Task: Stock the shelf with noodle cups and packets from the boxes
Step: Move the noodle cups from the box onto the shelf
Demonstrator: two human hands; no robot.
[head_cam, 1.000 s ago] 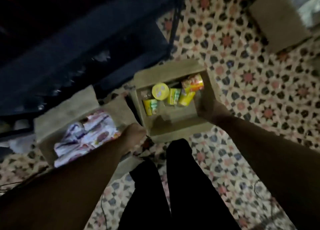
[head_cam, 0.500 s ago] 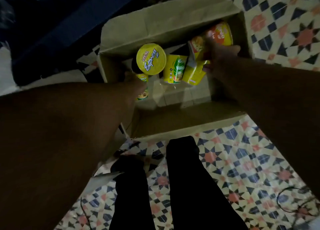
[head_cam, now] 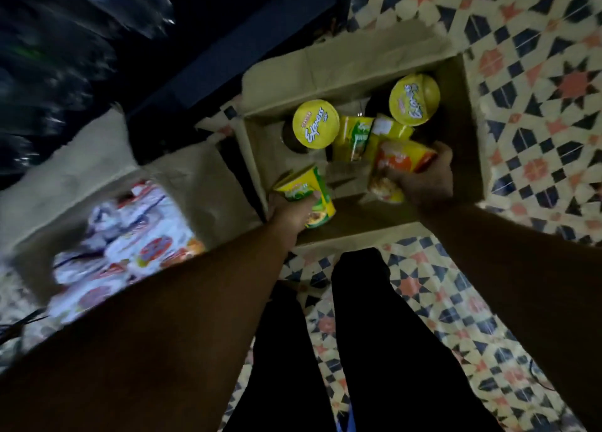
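Fingers of the left hand [head_cam: 294, 211] wrap a green-yellow noodle cup [head_cam: 309, 197], mostly hidden behind it; the right hand [head_cam: 423, 177] clasps an orange cup [head_cam: 395, 164]. Both cups sit inside the cardboard box [head_cam: 469, 132]. Beyond the fingers, a lid [head_cam: 315, 123] reads "Express". Blurred packets [head_cam: 130, 252] lie left.

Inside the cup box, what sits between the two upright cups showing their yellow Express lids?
In the head view, between the left lid and the right lid, two yellow-green cups lie tipped: one and another beside it.
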